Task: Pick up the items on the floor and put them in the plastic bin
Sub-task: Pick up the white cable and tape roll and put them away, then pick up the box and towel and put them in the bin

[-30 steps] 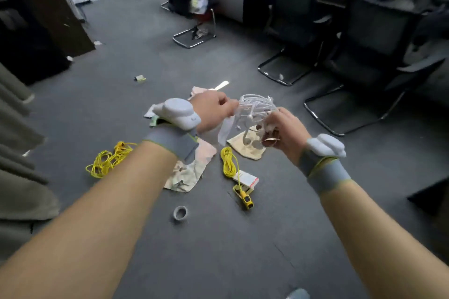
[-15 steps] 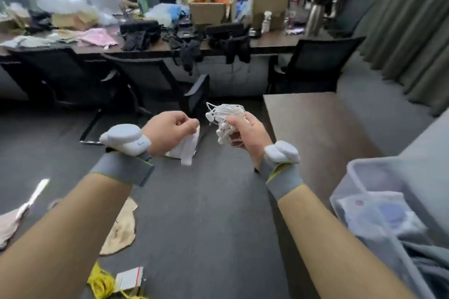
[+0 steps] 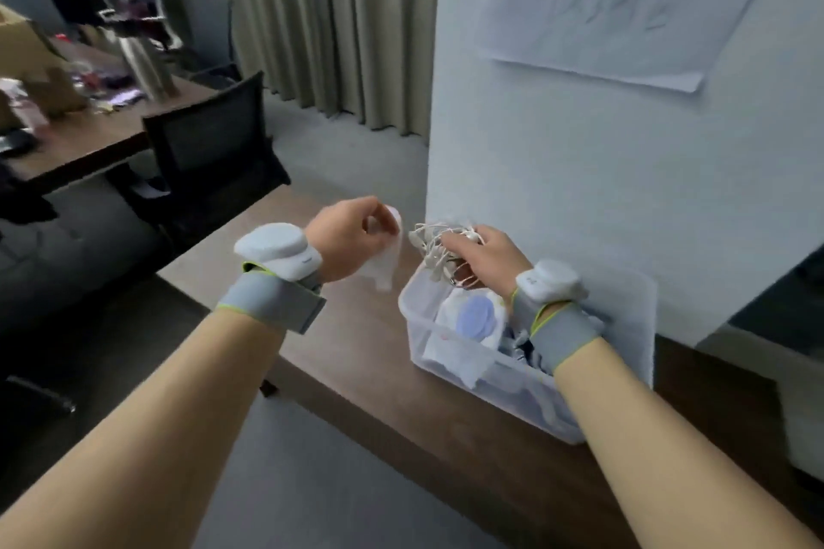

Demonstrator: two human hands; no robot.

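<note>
Bin point(image 3: 633, 325) of clear plastic: above it right hand point(image 3: 484, 254) grips tangled white cable point(image 3: 434, 243); beside it left hand point(image 3: 352, 238) pinches limp white sheet point(image 3: 385, 265).

You are looking at two hands: your left hand point(image 3: 352, 236) and your right hand point(image 3: 479, 256). You are wearing two grey wristbands, one on each forearm. One clear plastic bin point(image 3: 633, 325) is sitting on one brown table point(image 3: 356, 352). One bundle of white cable point(image 3: 439, 243) and one white cloth point(image 3: 385, 261) are showing, and one black chair point(image 3: 209, 147).
</note>
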